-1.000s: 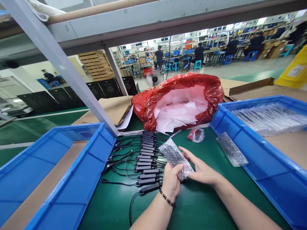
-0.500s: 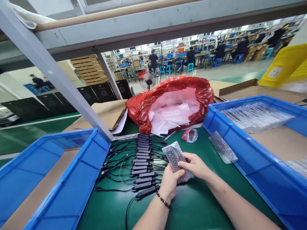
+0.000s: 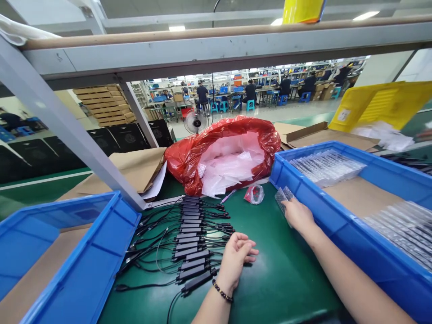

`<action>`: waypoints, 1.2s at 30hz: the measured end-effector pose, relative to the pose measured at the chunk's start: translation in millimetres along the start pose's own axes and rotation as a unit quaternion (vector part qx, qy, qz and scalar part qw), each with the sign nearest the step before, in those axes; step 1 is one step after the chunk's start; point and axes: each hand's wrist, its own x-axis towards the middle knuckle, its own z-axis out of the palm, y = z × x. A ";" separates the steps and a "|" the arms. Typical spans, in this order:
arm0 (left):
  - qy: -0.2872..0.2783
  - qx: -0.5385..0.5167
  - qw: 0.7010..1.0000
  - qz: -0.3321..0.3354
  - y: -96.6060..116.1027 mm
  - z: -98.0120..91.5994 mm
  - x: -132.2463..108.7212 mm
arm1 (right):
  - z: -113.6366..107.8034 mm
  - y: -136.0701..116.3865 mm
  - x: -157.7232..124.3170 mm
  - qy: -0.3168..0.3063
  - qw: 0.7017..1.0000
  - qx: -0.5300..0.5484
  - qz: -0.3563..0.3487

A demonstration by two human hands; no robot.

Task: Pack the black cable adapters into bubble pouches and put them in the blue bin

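Observation:
My right hand (image 3: 299, 217) grips a bubble-wrap packet (image 3: 282, 197) beside the wall of the right blue bin. More than one packet seems to be there; the fingers cover part of them. My left hand (image 3: 234, 258) holds nothing; its fingers are loosely bent and apart, just above the green table. Left of it lies a row of slim black boxes with cables (image 3: 191, 238), their leads spreading to both sides. Inside the right blue bin (image 3: 312, 198), wrapped packets (image 3: 326, 166) stand in rows at both ends on brown cardboard.
A red plastic bag (image 3: 184, 155) full of bubble-wrap pouches (image 3: 229, 168) rests at the back. Nearby are a roll of clear tape (image 3: 257, 194) and a pen (image 3: 228, 197). Another blue bin (image 3: 111, 234) stands at left. A metal frame (image 3: 202, 47) crosses above; people work far behind.
My right hand has carried the bubble-wrap packet away to the right, against the bin, where another packet lay. My left hand has let go of it. The view has turned right.

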 end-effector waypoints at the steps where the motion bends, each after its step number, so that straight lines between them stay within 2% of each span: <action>1: -0.002 0.005 1.000 -0.003 0.5 0.0 -0.3 | 2.3 1.8 0.0 0.007 1.000 -0.008 0.008; 8: -0.049 0.044 0.997 -0.035 0.2 2.9 0.0 | 6.2 1.6 -9.3 0.053 0.997 -0.064 0.004; 13: -0.094 0.143 0.984 -0.049 3.8 7.6 -10.3 | 4.7 -5.7 -17.0 0.079 0.993 -0.092 -0.003; 15: -0.129 0.247 0.960 -0.014 7.2 6.9 -26.5 | 2.4 -6.4 -19.3 0.083 0.992 -0.094 -0.001; 18: -0.202 0.399 0.885 0.125 13.5 -0.4 -58.8 | -1.3 -6.1 -21.2 0.088 0.992 -0.092 -0.003; 19: -0.221 0.426 0.865 0.151 16.6 -4.6 -69.1 | -2.5 -6.6 -21.6 0.093 0.992 -0.088 -0.005; 21: -0.229 0.482 0.831 0.159 25.1 -15.4 -85.9 | -5.1 -10.2 -23.0 0.110 0.991 -0.072 -0.018; 23: -0.184 0.553 0.800 0.139 36.2 -29.2 -96.5 | -9.0 -19.5 -26.6 0.126 0.990 -0.034 -0.061; 25: -0.090 0.618 0.772 0.119 46.1 -44.4 -101.6 | -14.6 -36.3 -34.0 0.119 0.982 0.032 -0.141; 27: 0.007 0.667 0.738 0.106 50.1 -59.0 -102.0 | -22.0 -60.1 -45.9 0.084 0.962 0.107 -0.237; 29: 0.072 0.706 0.697 0.103 46.1 -71.2 -98.7 | -29.6 -87.9 -60.8 0.039 0.931 0.169 -0.323; 33: 0.131 0.757 0.632 0.104 26.0 -84.0 -89.5 | -40.7 -133.7 -85.7 -0.010 0.867 0.262 -0.423; 35: 0.131 0.755 0.634 0.103 20.4 -84.8 -88.5 | -43.5 -142.8 -88.7 -0.012 0.839 0.328 -0.434; 36: 0.121 0.742 0.652 0.102 20.3 -83.8 -89.5 | -44.0 -143.2 -87.2 -0.017 0.825 0.369 -0.428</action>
